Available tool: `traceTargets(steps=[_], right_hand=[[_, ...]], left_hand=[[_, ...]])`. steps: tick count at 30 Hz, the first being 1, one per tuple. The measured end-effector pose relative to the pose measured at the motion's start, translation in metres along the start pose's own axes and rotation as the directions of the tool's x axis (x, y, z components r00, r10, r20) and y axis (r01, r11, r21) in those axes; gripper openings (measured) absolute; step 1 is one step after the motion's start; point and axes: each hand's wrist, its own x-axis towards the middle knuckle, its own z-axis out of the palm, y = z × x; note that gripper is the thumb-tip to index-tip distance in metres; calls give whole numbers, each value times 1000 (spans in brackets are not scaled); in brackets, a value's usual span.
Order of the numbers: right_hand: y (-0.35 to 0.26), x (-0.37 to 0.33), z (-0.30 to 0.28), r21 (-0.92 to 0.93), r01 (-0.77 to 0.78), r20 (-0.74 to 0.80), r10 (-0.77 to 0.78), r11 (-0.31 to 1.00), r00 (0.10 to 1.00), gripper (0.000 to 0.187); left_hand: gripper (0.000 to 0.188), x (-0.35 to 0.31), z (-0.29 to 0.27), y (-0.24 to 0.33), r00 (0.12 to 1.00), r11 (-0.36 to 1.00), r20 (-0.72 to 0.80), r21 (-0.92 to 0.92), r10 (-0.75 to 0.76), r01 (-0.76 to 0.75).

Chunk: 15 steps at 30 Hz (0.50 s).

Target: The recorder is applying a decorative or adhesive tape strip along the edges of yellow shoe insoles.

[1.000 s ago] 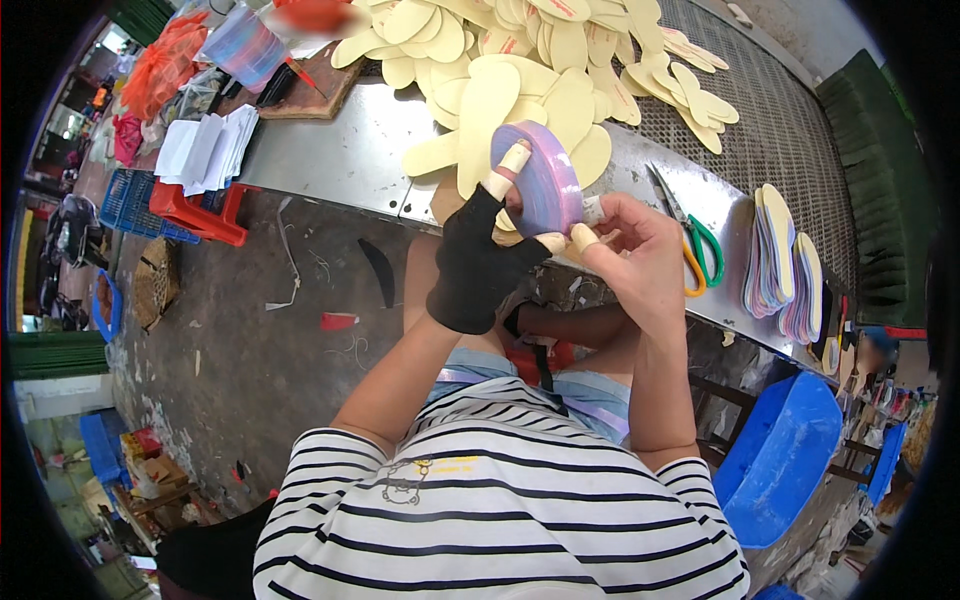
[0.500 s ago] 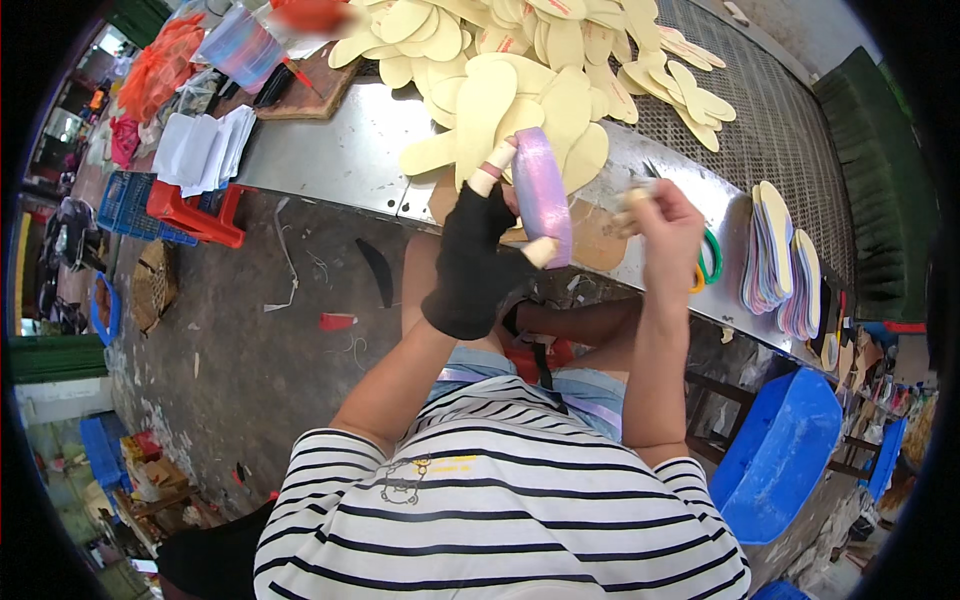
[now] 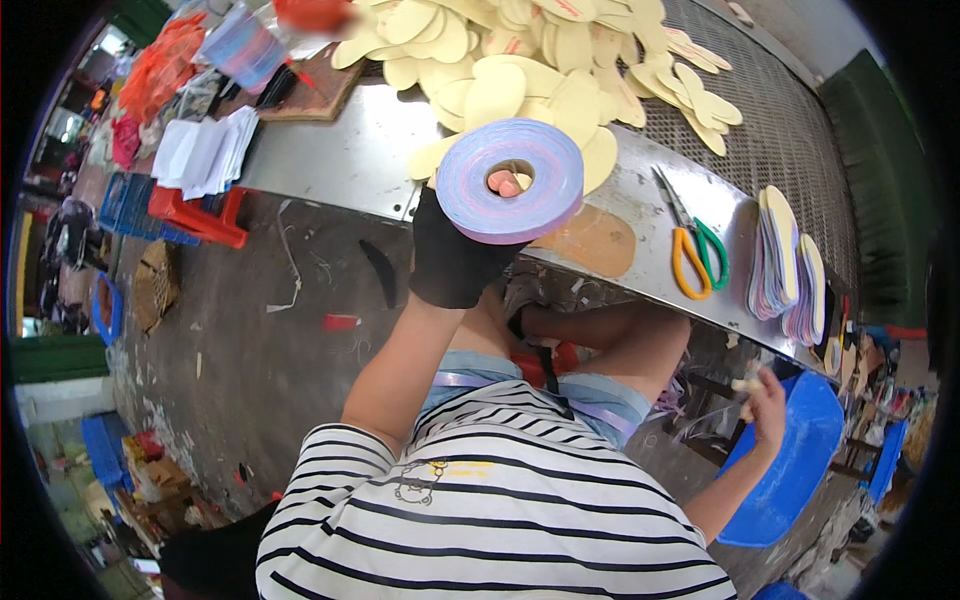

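My left hand [image 3: 455,262], in a black fingerless glove, grips a thick roll of lilac tape [image 3: 550,175] above the table's front edge. Its flat face is turned up, and fingertips show through the core; the thumb is hidden. My right hand [image 3: 766,408] is out to the right, over the rim of a blue tub [image 3: 790,475]. Its fingers, with pale wraps on the tips, look loosely bent and apart. A faint thin strip hangs near them; I cannot make out whether they touch it. Scissors [image 3: 690,235] with orange and green handles lie on the metal table [image 3: 335,155].
Cream insoles [image 3: 495,95] are heaped at the table's back. Two stacks of insoles [image 3: 775,255] stand at its right end. A brown flat piece [image 3: 598,243] lies at the front edge. Left are a red stool [image 3: 205,215] with papers [image 3: 205,150] and a blue crate [image 3: 135,205].
My left hand has turned the tape roll from edge-on to face-up, slightly leftward. My right hand has swung from above the scissors down and right to the blue tub, uncovering the scissors.
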Motion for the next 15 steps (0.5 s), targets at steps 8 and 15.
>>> traceTargets(steps=[8, 15], right_hand=[[-11, -17, 6, -436, 111, -520, -351, 893, 779, 29], [-134, -9, 156, 157, 511, 89, -528, 845, 845, 20]], left_hand=[[38, 3, 22, 10, 988, 958, 153, -278, -25, 67], [92, 3, 6, 28, 819, 682, 533, -682, 214, 266]])
